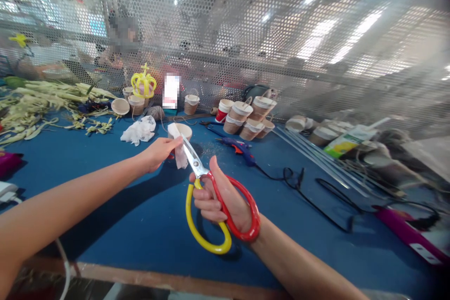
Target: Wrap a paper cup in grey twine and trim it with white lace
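Observation:
In my right hand [218, 197] is a pair of scissors [196, 164] with one red and one yellow handle, the blades pointing away from me. My left hand [160, 152] pinches a strip of white tissue-like material [181, 155] beside a small paper cup [183, 130]. The scissor blades lie against this strip near my left fingertips; whether they are cutting into it I cannot tell. The strip hides part of the cup. A crumpled white piece [138, 130] of similar material rests to the left of the cup.
Several brown-and-white cups [251, 117] are stacked at the back. A blue glue gun [239, 149] trails a black cord to the right, near clear glue sticks [316, 159]. Pale plant-like strips [31, 103] lie left. A purple power strip [411, 234] sits at the right.

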The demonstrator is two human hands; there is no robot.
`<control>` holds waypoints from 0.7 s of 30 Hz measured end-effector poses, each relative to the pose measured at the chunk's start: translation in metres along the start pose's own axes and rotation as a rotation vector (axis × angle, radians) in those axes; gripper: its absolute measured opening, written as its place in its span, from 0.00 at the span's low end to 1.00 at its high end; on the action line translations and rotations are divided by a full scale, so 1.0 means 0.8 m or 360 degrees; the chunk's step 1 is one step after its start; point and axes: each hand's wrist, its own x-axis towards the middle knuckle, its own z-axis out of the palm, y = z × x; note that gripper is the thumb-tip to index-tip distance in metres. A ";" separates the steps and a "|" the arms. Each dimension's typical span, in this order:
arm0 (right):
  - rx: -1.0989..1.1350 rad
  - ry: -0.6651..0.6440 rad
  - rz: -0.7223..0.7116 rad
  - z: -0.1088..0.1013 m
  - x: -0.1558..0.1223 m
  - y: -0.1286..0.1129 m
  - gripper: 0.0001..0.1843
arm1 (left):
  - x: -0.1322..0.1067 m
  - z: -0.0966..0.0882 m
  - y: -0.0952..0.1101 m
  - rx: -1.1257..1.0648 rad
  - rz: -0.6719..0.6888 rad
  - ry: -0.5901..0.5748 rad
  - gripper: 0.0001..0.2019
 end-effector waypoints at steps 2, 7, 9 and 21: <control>-0.0011 0.0001 -0.0008 0.000 0.000 0.000 0.34 | 0.002 0.001 -0.001 -0.0014 -0.0016 0.0038 0.14; -0.0050 0.0018 -0.0023 0.001 0.000 0.000 0.35 | 0.001 0.001 -0.003 -0.0088 -0.0014 0.0099 0.12; -0.0054 0.0022 -0.0026 0.001 0.000 0.000 0.35 | 0.000 0.002 -0.003 -0.0127 -0.0010 0.0120 0.11; 0.0004 -0.0108 -0.0019 -0.003 0.000 -0.001 0.39 | 0.000 0.005 -0.010 -0.0281 0.0024 0.0135 0.09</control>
